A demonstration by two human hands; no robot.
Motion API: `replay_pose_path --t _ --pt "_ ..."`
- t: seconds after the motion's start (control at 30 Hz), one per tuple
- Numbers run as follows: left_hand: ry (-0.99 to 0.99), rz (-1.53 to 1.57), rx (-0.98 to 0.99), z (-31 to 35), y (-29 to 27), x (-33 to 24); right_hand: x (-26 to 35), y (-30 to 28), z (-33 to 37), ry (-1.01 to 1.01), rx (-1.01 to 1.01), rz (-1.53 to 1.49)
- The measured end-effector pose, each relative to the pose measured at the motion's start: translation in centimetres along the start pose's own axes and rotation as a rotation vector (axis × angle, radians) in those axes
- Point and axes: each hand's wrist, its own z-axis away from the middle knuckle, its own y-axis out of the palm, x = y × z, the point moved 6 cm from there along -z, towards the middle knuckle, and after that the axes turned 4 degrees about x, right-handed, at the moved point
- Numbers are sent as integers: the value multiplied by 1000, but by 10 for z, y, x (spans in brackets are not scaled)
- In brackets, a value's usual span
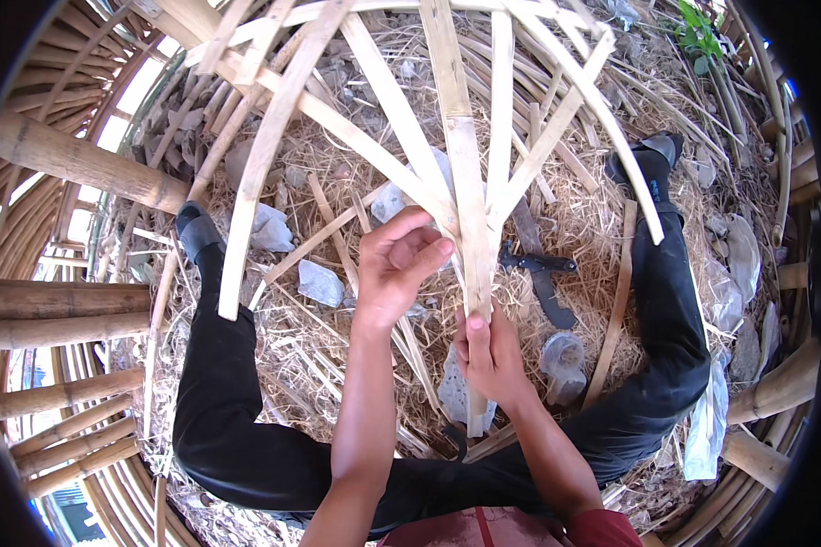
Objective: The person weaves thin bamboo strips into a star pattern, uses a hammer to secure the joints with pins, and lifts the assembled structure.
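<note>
In front of me a frame of pale split bamboo strips (388, 159) fans upward from one narrow joint, with curved strips crossing it. A broad flat bamboo strip (466, 173) runs down its middle. My right hand (491, 354) grips the lower end of this strip, thumb on top. Just left of the joint is my left hand (401, 264), its fingers curled and the thumb tip beside the strips. Whatever it pinches there, if anything, is too small to make out. A dark tool with a curved blade (549, 296) lies right of the joint.
My black-trousered legs spread to either side. Straw-like shavings (310, 219), grey stones (320, 283) and loose strips cover the ground. A clear plastic cup (564, 356) lies near my right hand. Bamboo poles (91, 157) stand in at the left; plastic sheeting (708, 419) lies at the right.
</note>
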Motion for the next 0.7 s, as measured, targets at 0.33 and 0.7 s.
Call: replay_pose_path --t 0.33,0.7 --pt "307 -171 148 12 46 -80 37 -4 45 -195 -20 87" --pt "165 66 127 28 57 -110 45 -7 70 -244 19 115"
